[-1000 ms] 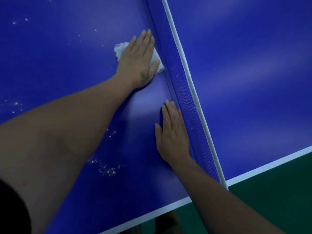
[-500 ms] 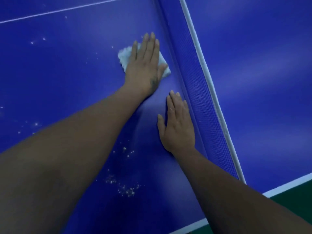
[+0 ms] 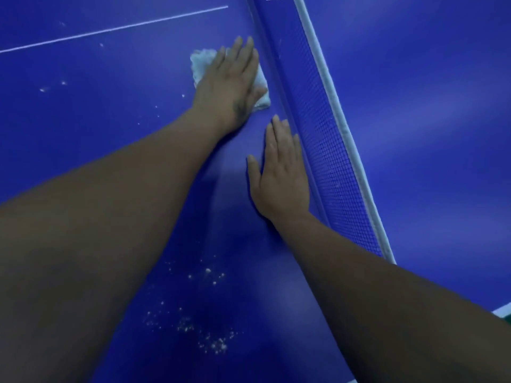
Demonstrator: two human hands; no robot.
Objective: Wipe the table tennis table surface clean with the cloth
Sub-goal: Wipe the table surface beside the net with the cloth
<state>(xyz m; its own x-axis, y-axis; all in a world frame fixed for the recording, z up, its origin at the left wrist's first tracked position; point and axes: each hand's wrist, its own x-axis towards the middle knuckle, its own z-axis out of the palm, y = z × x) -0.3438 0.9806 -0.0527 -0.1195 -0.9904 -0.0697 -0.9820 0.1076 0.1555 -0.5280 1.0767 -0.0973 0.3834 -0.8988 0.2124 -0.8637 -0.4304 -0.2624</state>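
Shifted slightly since half a second ago: left hand point(image 3: 231, 87) and cloth point(image 3: 203, 63) lying a touch nearer the net point(image 3: 326, 150), with the crumbs point(image 3: 210, 344) by the near edge drifting lower in view as the head turned. Otherwise much the same pose.

White cloth, crumpled, flat on the blue table point(image 3: 96, 120), pinned under the left palm. Long axis running from the far-left corner, poking out beyond the knuckles, to the near-right corner, showing past the thumb side beside the foot of the net. Middle of it hidden under the hand. Left fingers straight and close together, pointing away toward the far end, pressing down rather than gripping.

Right hand point(image 3: 282, 175) flat on the table too, just nearer than the cloth and apart from it, fingers straight and together, little-finger side against the bottom of the net, holding nothing.

Net of dark blue mesh with a white top band, crossing from top centre down to the right. Beyond it, the other half of the table, plain blue with soft glare. Thin white line point(image 3: 110, 30) across the far-left surface. Scattered pale specks point(image 3: 44, 89) out to the left, a thicker cluster of crumbs between the forearms. White edge stripe and a sliver of green floor point(image 3: 507, 322) at the far right edge.
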